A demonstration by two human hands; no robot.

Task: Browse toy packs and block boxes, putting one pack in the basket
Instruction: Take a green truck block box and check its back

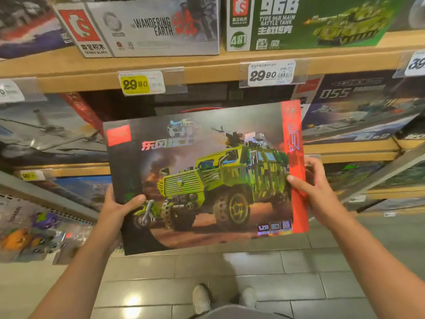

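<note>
I hold a large flat block box in front of the shelves, its face toward me. It shows a green armoured truck on a dark background, with a red strip down its right side. My left hand grips its lower left edge, thumb on the front. Its right edge is gripped by my right hand, thumb across the red strip. No basket is in view.
Wooden shelves carry more block boxes: a grey Wandering Earth box, a green tank box, a dark 055 ship box. Hanging toy packs fill the lower left. Grey tiled floor and my shoes lie below.
</note>
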